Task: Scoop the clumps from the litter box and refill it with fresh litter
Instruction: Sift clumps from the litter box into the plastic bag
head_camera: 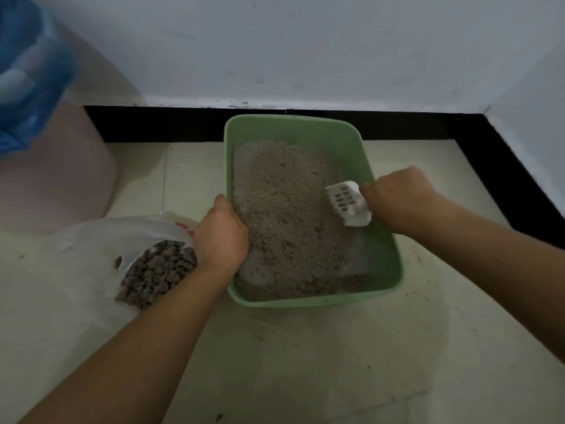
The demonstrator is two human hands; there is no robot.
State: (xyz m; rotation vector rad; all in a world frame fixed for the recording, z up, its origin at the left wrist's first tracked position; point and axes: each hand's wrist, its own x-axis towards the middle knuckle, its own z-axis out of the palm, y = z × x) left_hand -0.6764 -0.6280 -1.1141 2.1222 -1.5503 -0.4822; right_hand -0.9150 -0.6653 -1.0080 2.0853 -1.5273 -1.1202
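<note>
A green litter box (383, 272) sits on the floor by the wall, holding grey-brown litter (284, 215) with bare patches along its edges. My right hand (400, 198) grips the handle of a white slotted scoop (347, 203) held over the box's right side; the scoop looks empty. My left hand (221, 232) grips the box's left rim. Left of the box lies a white plastic bag (101, 237), open, with dark grey clumps (159, 270) inside.
A pink bin (58, 166) lined with a blue bag (27, 71) stands at the far left. A black skirting strip (171, 123) runs along the white wall and round the right corner. Pale floor tiles (305, 362) lie in front.
</note>
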